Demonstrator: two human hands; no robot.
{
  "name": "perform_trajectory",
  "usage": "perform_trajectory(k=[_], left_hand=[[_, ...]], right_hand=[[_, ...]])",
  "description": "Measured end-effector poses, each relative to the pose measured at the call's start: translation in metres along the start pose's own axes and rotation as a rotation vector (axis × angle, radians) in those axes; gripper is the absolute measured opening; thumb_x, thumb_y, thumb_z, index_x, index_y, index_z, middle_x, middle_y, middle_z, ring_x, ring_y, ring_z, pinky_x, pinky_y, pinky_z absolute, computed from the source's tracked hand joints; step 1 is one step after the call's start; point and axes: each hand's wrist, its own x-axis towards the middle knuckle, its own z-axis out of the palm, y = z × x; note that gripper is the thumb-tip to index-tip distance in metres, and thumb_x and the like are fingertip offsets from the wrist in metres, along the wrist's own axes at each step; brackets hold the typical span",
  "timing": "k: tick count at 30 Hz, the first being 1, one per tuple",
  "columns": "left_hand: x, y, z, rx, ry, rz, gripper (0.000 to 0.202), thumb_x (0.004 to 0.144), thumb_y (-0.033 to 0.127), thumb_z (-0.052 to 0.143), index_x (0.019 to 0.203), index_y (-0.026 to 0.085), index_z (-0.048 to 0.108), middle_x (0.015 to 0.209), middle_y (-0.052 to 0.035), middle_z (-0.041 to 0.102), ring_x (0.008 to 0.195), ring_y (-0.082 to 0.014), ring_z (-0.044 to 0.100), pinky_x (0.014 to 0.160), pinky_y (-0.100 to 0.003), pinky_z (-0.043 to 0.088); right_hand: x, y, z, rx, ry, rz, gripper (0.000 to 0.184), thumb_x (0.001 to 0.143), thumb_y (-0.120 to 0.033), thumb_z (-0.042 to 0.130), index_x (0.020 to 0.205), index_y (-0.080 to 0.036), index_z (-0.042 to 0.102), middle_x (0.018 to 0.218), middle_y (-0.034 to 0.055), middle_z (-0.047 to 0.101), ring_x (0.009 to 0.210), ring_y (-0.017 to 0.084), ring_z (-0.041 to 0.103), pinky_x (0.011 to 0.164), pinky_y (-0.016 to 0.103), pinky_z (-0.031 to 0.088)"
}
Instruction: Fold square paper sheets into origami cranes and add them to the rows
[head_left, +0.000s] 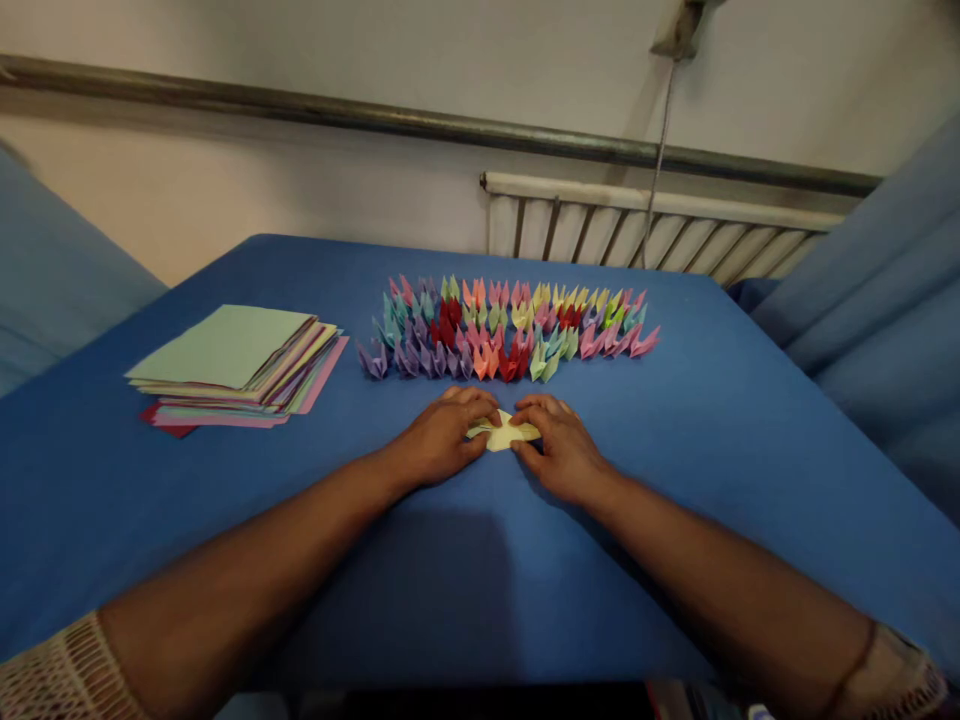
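Note:
A small pale yellow folded paper piece (503, 432) lies on the blue table (712, 440) at its middle. My left hand (444, 436) rests on the paper's left side with fingers curled and pressing it down. My right hand (561, 446) presses its right side the same way, fingertips close to those of the left. Most of the paper is hidden under the fingers. Just beyond the hands stand rows of several small folded paper cranes (510, 327) in purple, red, pink, green and yellow.
A stack of coloured square paper sheets (238, 365) lies on the table at the left. Blue curtains hang at both sides. A white radiator (645, 230) and a metal rail (420, 120) run along the wall behind.

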Motion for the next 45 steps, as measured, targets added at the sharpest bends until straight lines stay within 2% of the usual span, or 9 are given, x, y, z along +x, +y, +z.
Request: perform_trajectory(k=[7,12,15,19,24,28,34,38,45], left_hand=[[-0.003,0.008,-0.003,0.117,0.007,0.058,0.019,0.088,0.021,0.054,0.1,0.021,0.069,0.116,-0.0061,0.059,0.108,-0.0236,0.051,0.096,-0.039,0.04],[0.005,0.013,0.002,0.072,-0.051,-0.026,0.02,0.086,0.029,0.059,0.102,0.02,0.065,0.102,-0.0058,0.061,0.098,-0.0222,0.055,0.089,-0.036,0.043],[0.011,0.015,0.001,0.03,-0.09,-0.121,0.019,0.084,0.032,0.061,0.098,0.02,0.063,0.101,-0.0052,0.061,0.097,-0.022,0.056,0.086,-0.033,0.043],[0.017,0.018,-0.003,0.021,-0.121,-0.198,0.019,0.08,0.032,0.061,0.094,0.02,0.061,0.097,-0.0042,0.061,0.091,-0.0213,0.058,0.078,-0.031,0.043],[0.02,0.017,-0.007,-0.008,-0.149,-0.227,0.017,0.078,0.034,0.063,0.087,0.02,0.06,0.094,-0.003,0.06,0.083,-0.0197,0.058,0.072,-0.029,0.042],[0.016,0.014,-0.005,-0.047,-0.106,-0.247,0.02,0.077,0.036,0.064,0.088,0.02,0.06,0.095,-0.0025,0.059,0.081,-0.0189,0.058,0.073,-0.03,0.042],[0.008,0.013,0.0,-0.027,-0.07,-0.217,0.026,0.079,0.038,0.064,0.1,0.022,0.06,0.1,-0.003,0.058,0.087,-0.02,0.058,0.077,-0.031,0.043],[0.008,0.012,-0.001,-0.036,-0.081,-0.243,0.023,0.079,0.039,0.063,0.094,0.021,0.059,0.099,-0.0027,0.057,0.084,-0.0191,0.057,0.075,-0.031,0.043],[0.013,0.012,0.0,-0.072,-0.054,-0.271,0.016,0.082,0.034,0.057,0.077,0.019,0.058,0.091,-0.0014,0.058,0.078,-0.017,0.056,0.073,-0.031,0.042]], right_hand=[[0.008,0.023,-0.02,0.242,-0.122,-0.139,0.028,0.078,-0.011,0.06,0.104,-0.02,0.062,0.119,0.0071,0.058,0.113,0.018,0.053,0.101,0.039,0.039],[0.018,0.055,-0.038,0.616,-0.201,0.125,0.019,0.079,-0.024,0.059,0.096,-0.018,0.064,0.092,0.0035,0.067,0.08,0.015,0.062,0.079,0.033,0.049],[0.019,0.062,-0.044,0.667,-0.217,0.151,0.018,0.076,-0.028,0.063,0.089,-0.017,0.067,0.084,0.0021,0.067,0.074,0.013,0.061,0.075,0.031,0.048],[0.016,0.057,-0.043,0.586,-0.222,0.069,0.015,0.078,-0.026,0.061,0.087,-0.018,0.069,0.087,0.0028,0.067,0.078,0.014,0.061,0.077,0.031,0.048],[0.0,0.049,-0.032,0.394,-0.048,0.019,0.02,0.081,-0.019,0.059,0.098,-0.019,0.068,0.096,0.0046,0.064,0.076,0.013,0.06,0.073,0.029,0.05],[-0.014,0.041,-0.034,0.294,0.051,-0.14,0.025,0.084,-0.011,0.054,0.104,-0.021,0.065,0.107,0.0062,0.063,0.102,0.017,0.059,0.093,0.035,0.047],[-0.026,0.016,-0.046,-0.027,-0.158,-0.246,0.043,0.086,-0.01,0.05,0.127,-0.023,0.057,0.132,0.0111,0.051,0.117,0.021,0.051,0.098,0.04,0.044],[-0.033,0.0,-0.047,-0.253,-0.228,-0.186,0.045,0.091,-0.016,0.046,0.135,-0.026,0.051,0.141,0.0128,0.045,0.126,0.028,0.044,0.099,0.049,0.041],[-0.035,-0.008,-0.047,-0.332,-0.245,-0.174,0.046,0.092,-0.018,0.045,0.138,-0.025,0.049,0.145,0.0145,0.041,0.127,0.03,0.043,0.099,0.049,0.041]])
